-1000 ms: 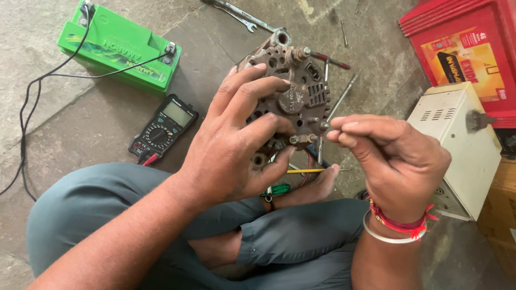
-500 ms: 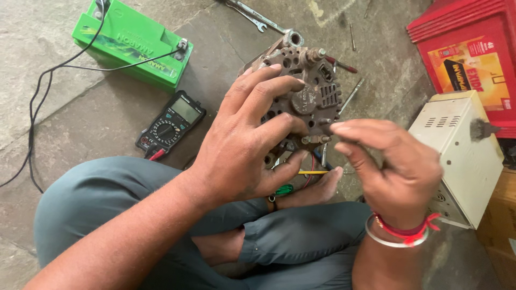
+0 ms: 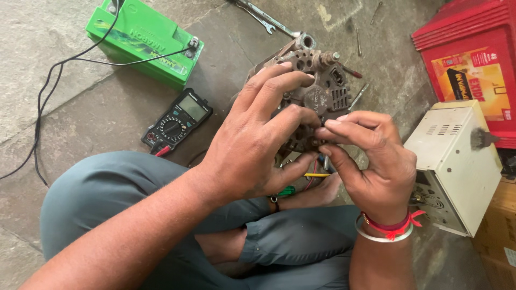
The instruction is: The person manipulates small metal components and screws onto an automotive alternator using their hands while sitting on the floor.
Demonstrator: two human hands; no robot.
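A grimy metal alternator (image 3: 321, 91) is held over my crossed legs. My left hand (image 3: 257, 145) wraps its near side, fingers spread across the casing. My right hand (image 3: 371, 156) pinches with thumb and fingers at the alternator's lower right edge; what it pinches is hidden by the fingertips. A red thread and a metal bangle circle the right wrist. A yellow-handled tool (image 3: 317, 175) and a green-handled one (image 3: 286, 190) lie under the hands by my foot.
On the stone floor: a green battery (image 3: 145, 40) with black leads at upper left, a black multimeter (image 3: 177, 121), wrenches (image 3: 266, 19) at the top, a red battery (image 3: 473, 70) at upper right, a cream metal box (image 3: 457, 161) on the right.
My right hand has moved left and now touches the alternator's lower right edge. The thin metal rod it held earlier is out of sight. The left hand keeps its grip.
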